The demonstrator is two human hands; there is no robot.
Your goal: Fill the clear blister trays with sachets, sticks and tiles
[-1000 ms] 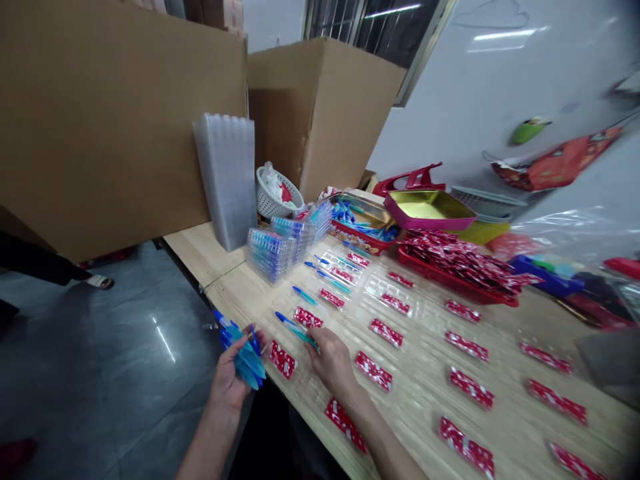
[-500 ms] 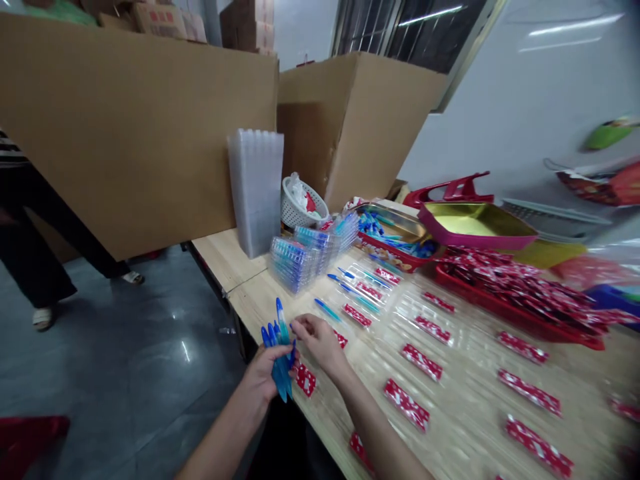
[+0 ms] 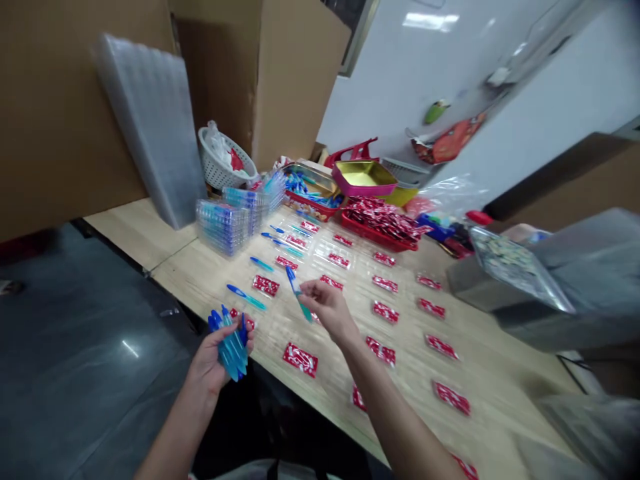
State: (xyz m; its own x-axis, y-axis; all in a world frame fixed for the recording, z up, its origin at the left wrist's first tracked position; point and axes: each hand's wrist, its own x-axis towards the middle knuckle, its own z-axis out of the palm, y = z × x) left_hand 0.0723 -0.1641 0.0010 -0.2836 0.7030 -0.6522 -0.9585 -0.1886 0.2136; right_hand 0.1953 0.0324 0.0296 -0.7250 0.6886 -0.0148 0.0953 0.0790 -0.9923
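My left hand (image 3: 220, 353) is closed around a bunch of blue-and-teal pens (image 3: 231, 350) near the table's front edge. Between the fingertips of my right hand (image 3: 325, 307) is a single pen (image 3: 299, 293), its dark blue end pointing up and away, above the rows of clear plastic trays. Each tray seems to hold a red-and-white patterned packet (image 3: 301, 359). Another pen (image 3: 246, 297) lies beyond my left hand, beside a red packet (image 3: 265, 285). Several more pens lie farther back along that row, one of them a short way off (image 3: 261, 264).
Filled clear trays (image 3: 223, 227) are stacked at the back left, next to a tall stack of clear plastic (image 3: 155, 127). Behind stand a tin of pens (image 3: 320, 211), a red tray of packets (image 3: 383, 235) and a white basket (image 3: 223, 167). A grey bin (image 3: 480, 287) is at the right.
My right hand has drawn away from the bunch, now carrying one pen to the right over the trays. Another pen now lies near my left hand. The view has turned right.
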